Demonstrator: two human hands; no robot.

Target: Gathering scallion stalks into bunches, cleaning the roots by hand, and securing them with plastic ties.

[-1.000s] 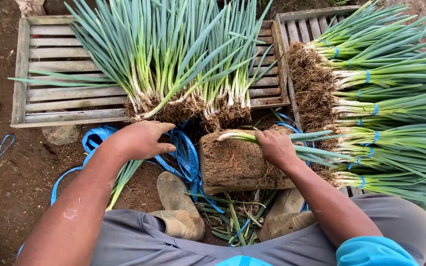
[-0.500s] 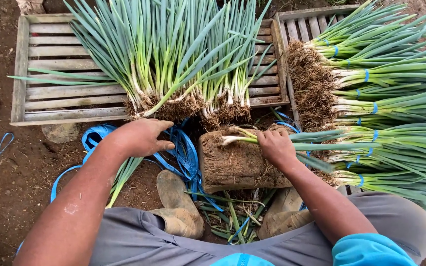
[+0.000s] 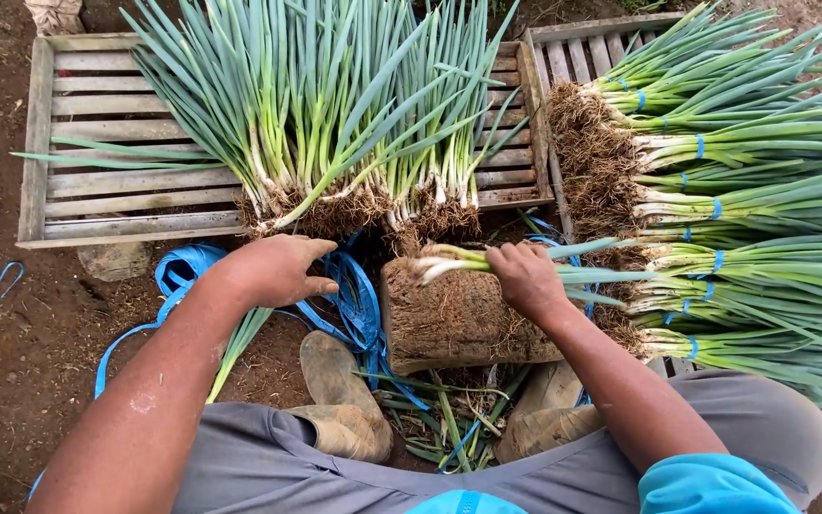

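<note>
My right grip (image 3: 525, 276) clenches a scallion bunch (image 3: 449, 259) on the block (image 3: 459, 319); left grip (image 3: 278, 269) released; tied bundles (image 3: 744, 219) at three o'clock, loose scallions (image 3: 335, 124) at twelve remain.

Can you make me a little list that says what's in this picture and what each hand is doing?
place: bare soil outdoors
left hand: hovers over the blue straps, holding nothing
right hand: grips a small bunch of green onions over the wooden block
loose onions: piled on the wooden pallet, roots toward the person
tied bundles: stacked at the right, bound with blue bands
boots: muddy, beside the block
</note>
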